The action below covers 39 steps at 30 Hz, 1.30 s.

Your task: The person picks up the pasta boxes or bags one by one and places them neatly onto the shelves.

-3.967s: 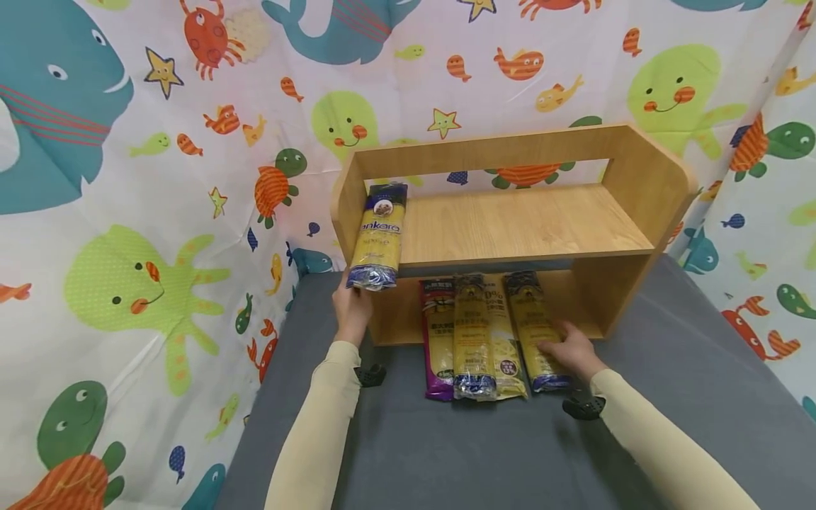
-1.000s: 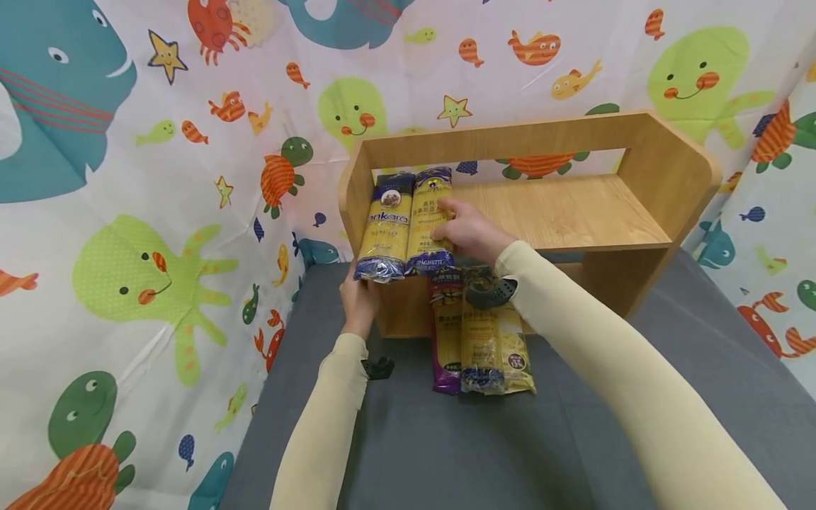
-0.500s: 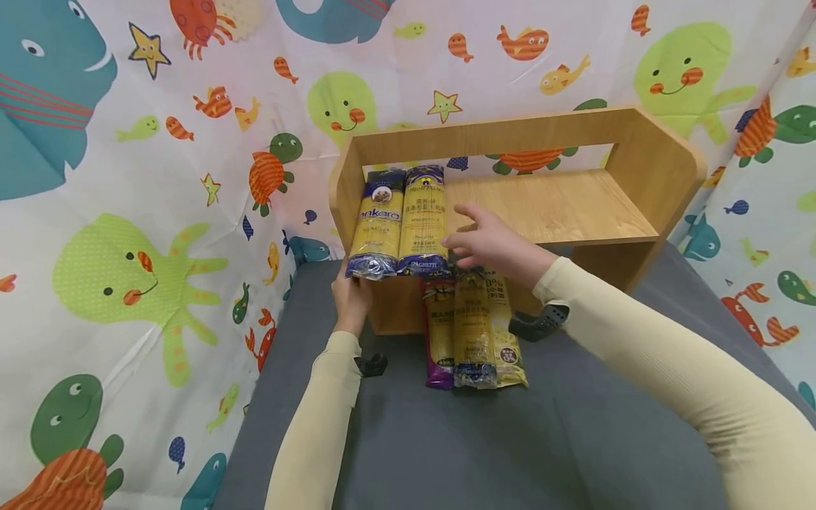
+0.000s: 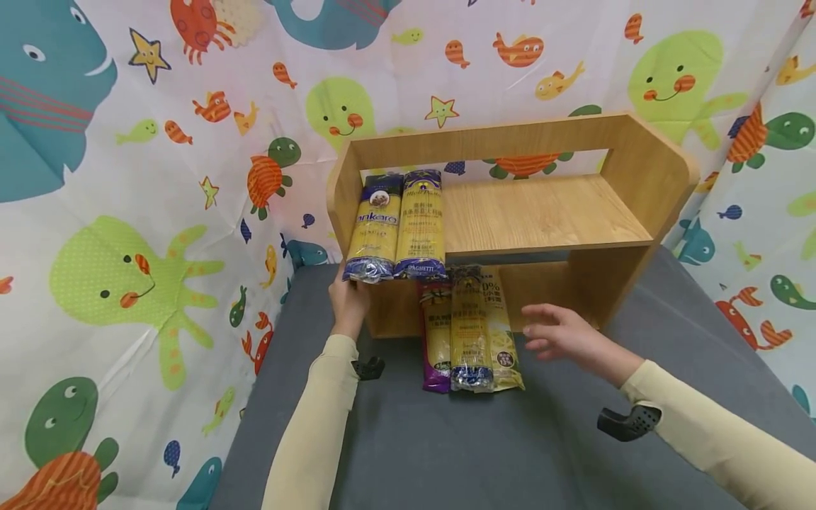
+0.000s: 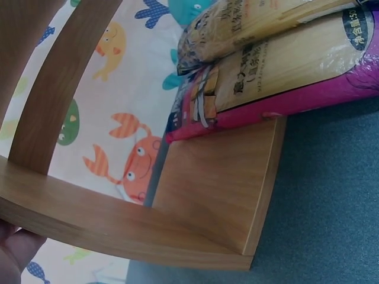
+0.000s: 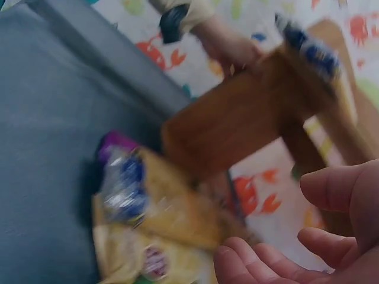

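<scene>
My left hand (image 4: 349, 304) holds the left side panel of the wooden shelf (image 4: 548, 212); packs partly hide its fingers. In the right wrist view, that left hand (image 6: 234, 50) is at the panel's edge. My right hand (image 4: 567, 336) hovers beside the lower packs with fingers spread, touching nothing. On the upper board lie an Ankara pasta pack (image 4: 376, 230) and, against its right side, a spaghetti pack (image 4: 421, 227). Below are a purple-edged pasta pack (image 4: 437, 333), a blue-ended spaghetti pack (image 4: 470, 333) and a pale yellow pasta pack (image 4: 503, 340), side by side and partly overlapping.
The shelf stands on a grey table surface (image 4: 472, 453). Its right side panel (image 4: 650, 184) rises beyond the right hand. A cloth printed with sea animals (image 4: 159, 283) hangs behind and at both sides.
A spaghetti pack went from the lower right to the upper board beside the Ankara pack, carried by the right hand. That hand let go and moved back down right. The left hand stayed.
</scene>
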Each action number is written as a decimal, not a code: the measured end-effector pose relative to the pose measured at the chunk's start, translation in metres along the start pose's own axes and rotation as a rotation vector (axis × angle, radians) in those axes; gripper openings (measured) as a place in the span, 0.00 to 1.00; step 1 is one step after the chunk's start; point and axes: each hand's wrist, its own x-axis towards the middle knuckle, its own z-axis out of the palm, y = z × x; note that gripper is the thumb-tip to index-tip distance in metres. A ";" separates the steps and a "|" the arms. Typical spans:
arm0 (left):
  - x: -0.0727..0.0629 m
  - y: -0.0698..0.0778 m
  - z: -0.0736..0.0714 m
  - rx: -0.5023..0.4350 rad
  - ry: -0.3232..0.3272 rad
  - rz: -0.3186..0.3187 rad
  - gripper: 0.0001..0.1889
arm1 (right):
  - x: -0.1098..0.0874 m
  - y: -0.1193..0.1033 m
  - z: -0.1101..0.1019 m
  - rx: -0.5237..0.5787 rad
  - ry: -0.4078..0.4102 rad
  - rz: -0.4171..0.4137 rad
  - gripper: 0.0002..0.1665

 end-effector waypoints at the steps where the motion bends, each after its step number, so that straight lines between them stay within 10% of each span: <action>1: 0.000 0.000 -0.001 0.001 -0.001 -0.005 0.18 | -0.001 0.010 0.000 0.012 0.004 0.017 0.39; 21: -0.004 -0.008 -0.004 0.001 0.012 -0.018 0.19 | 0.044 0.102 0.040 0.138 0.108 0.091 0.43; 39: -0.002 0.000 -0.002 -0.025 -0.023 -0.036 0.20 | 0.100 0.095 0.052 -0.152 0.242 0.020 0.49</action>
